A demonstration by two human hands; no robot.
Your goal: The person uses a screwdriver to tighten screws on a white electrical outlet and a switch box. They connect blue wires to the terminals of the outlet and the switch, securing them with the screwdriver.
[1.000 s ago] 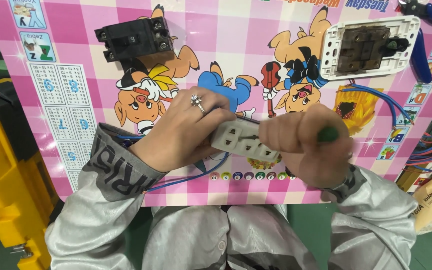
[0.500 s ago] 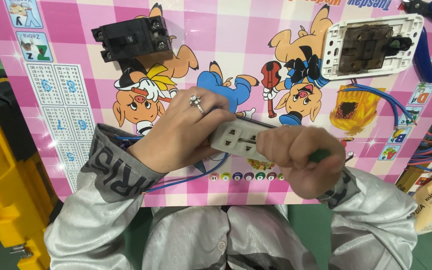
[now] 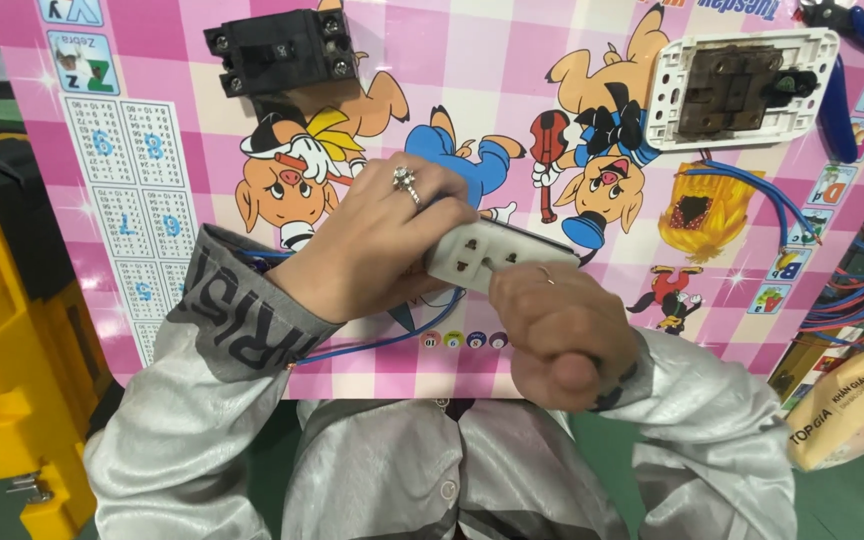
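Observation:
My left hand, with a ring on one finger, grips the left end of a white socket block and holds it just above the pink cartoon-printed table. My right hand is closed in a fist right below the socket's near edge, knuckles up. It wraps a tool whose handle is almost wholly hidden inside the fist; only a dark bit shows by the wrist. Blue wires trail from under the socket toward my left sleeve.
A black circuit breaker lies at the table's far left. A white switch frame lies at the far right, with blue wires and blue-handled pliers beside it. A yellow tool case stands left, a paper package right.
My right fist has rolled over and dropped toward me, so the green tool handle seen earlier is now hidden. The socket has tilted a little; my left hand stays put.

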